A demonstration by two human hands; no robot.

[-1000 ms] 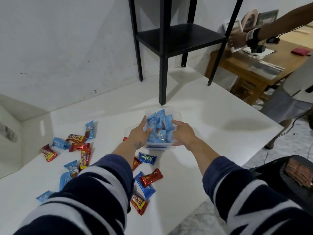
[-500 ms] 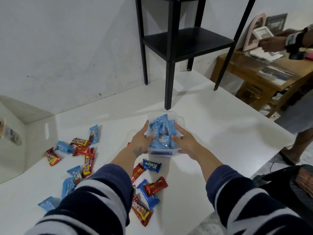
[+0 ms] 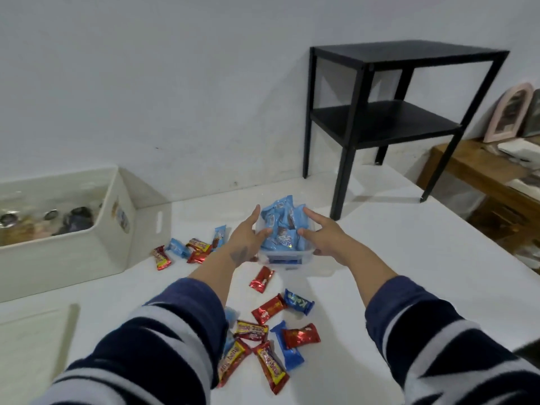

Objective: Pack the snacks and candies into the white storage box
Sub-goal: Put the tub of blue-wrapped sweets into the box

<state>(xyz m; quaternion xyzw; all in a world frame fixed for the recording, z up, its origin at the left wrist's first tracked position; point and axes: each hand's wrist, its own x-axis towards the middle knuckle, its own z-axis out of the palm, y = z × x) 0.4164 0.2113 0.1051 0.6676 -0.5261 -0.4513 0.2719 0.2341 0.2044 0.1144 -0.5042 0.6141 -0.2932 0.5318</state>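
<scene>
A small clear container (image 3: 285, 256) heaped with blue snack packets (image 3: 282, 226) sits mid-table between my hands. My left hand (image 3: 248, 239) holds its left side, thumb over the rim onto the packets. My right hand (image 3: 324, 233) holds its right side the same way, index finger stretched forward. The white storage box (image 3: 67, 255) stands at the left, with dark round items inside. Loose red and blue candies (image 3: 263, 340) lie near me, and more candies (image 3: 190, 249) lie beside the box.
A black two-tier side table (image 3: 385, 124) stands on the white tabletop (image 3: 380, 273) at the back right. A wooden desk (image 3: 485, 173) with picture frames is beyond the right edge. A flat white lid (image 3: 35, 337) lies at the near left.
The view has swung left and the white storage box has come into sight. Both hands stay on the clear container, which now sits farther from the near candies.
</scene>
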